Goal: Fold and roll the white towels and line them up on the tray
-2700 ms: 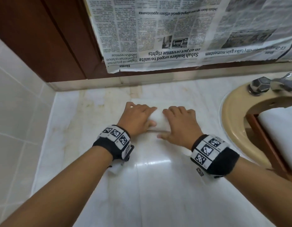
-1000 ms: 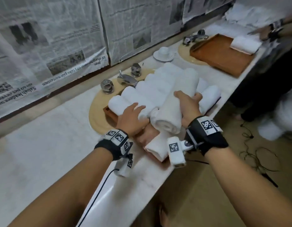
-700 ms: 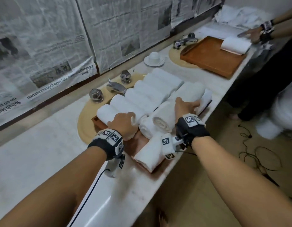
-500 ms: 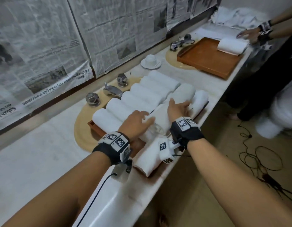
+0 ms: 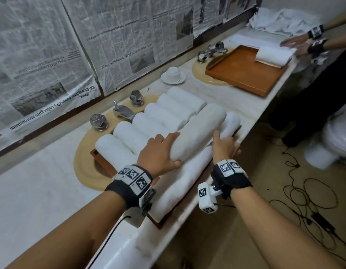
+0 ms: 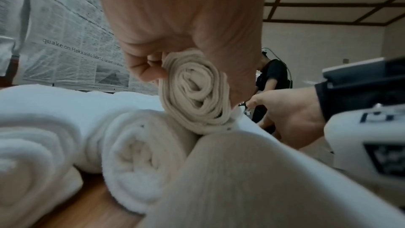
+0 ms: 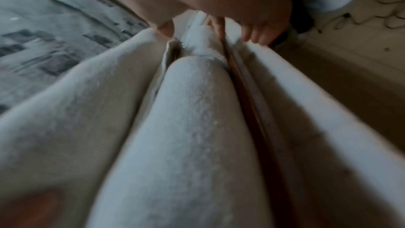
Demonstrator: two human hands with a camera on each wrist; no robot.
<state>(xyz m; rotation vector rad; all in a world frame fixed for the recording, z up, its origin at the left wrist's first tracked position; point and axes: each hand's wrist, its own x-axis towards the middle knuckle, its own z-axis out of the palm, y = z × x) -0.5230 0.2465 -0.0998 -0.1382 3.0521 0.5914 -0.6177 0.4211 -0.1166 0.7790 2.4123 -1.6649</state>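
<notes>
Fingers and thumb of the left hand (image 5: 158, 152) curl round the near end of a rolled towel (image 5: 199, 133) lying atop other rolls on the tray (image 5: 102, 162); the right hand (image 5: 224, 148) rests open-fingered beside it.

Ok, headcount. Two brown wooden trays: near tray (image 5: 104, 164) and far tray (image 5: 242, 74). On the near one I make it six rolled white terry towels in the back row (image 5: 148, 123), though they're packed tight, plus three in front that I can see, counting the top roll (image 5: 199, 131). One half-rolled white towel (image 5: 273, 55) on the far tray. Two beige oval sinks, near sink (image 5: 84, 162) and far sink (image 5: 199, 68). At the near sink, two faceted chrome knobs (image 5: 98, 121) and one chrome spout (image 5: 123, 111). One white cup (image 5: 173, 71), one white saucer (image 5: 164, 77). Four hands: left hand (image 5: 158, 154), right hand (image 5: 224, 146), and the other person's pair (image 5: 292, 42).
</notes>
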